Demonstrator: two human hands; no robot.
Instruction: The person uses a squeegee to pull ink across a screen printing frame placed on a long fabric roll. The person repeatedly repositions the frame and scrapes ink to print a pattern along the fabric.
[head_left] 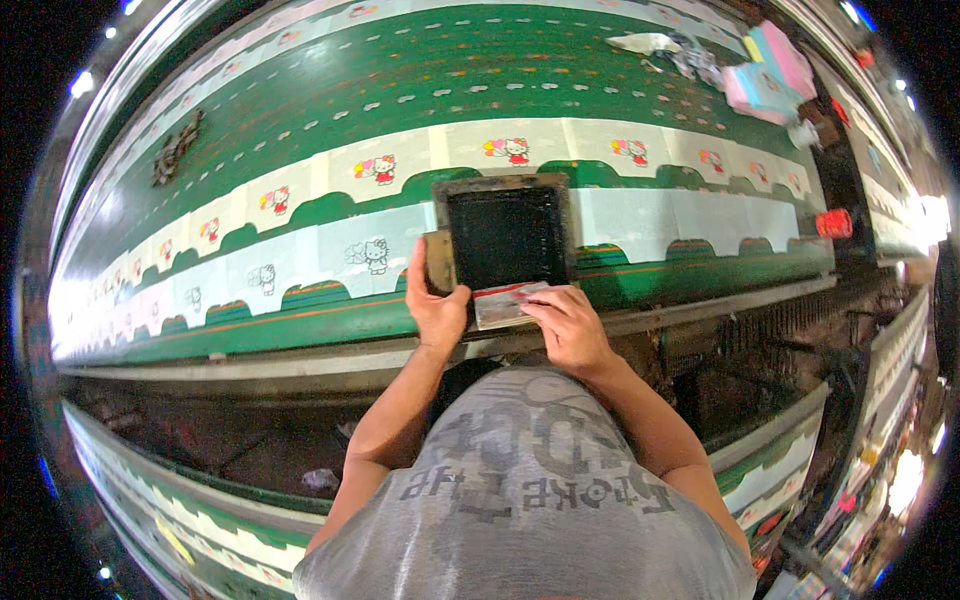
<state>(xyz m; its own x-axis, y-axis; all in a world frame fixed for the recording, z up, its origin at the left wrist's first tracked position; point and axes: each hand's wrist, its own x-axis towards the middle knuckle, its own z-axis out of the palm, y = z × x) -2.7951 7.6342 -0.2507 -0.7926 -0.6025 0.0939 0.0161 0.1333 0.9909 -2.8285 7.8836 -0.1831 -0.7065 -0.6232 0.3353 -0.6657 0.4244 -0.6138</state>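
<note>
A screen-printing frame [446,200] with a black mesh area lies over the near row of pale fabric pieces [330,255] on the long green table. My left hand [437,310] grips the frame's lower left side, its fingers along a brownish block at that edge and its thumb toward the near corner. My right hand [568,325] is closed on a flat squeegee [497,312], pale with a red strip along its upper edge, at the near edge of the frame. On pieces left of the frame there are black outline drawings; the piece under it is hidden.
Behind runs a row of cream pieces [410,160] with coloured cartoon prints. A red can-like object [833,223] sits near the table's right end. Pastel sponge-like blocks [768,75] and crumpled plastic [680,55] lie far right. Dark clustered items [178,148] lie far left. Another printing table [200,500] stands behind me.
</note>
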